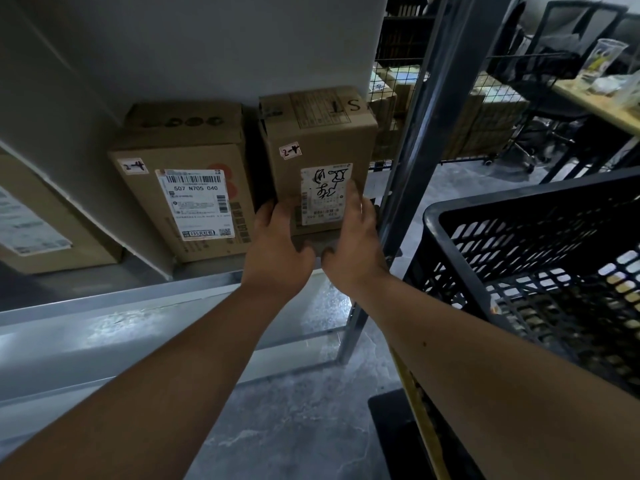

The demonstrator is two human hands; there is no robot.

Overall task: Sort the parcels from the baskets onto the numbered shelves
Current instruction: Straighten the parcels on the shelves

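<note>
A tall brown cardboard parcel (318, 147) marked "2-4", with a scribbled white label, stands on the metal shelf (114, 299) by the right upright. My left hand (277, 244) holds its lower left edge, fingers curled round the side. My right hand (353, 237) lies against its lower right front, fingers over the label. Next to it on the left stands a second parcel (187, 188) marked "2-4" with a printed barcode label. A black plastic basket (540, 258) is at my right.
A third box (41, 226) sits at the far left of the shelf. The shelf's grey steel upright (412, 161) rises just right of my hands. Behind it are wire carts with boxes (485, 123) and a wooden table (602, 102).
</note>
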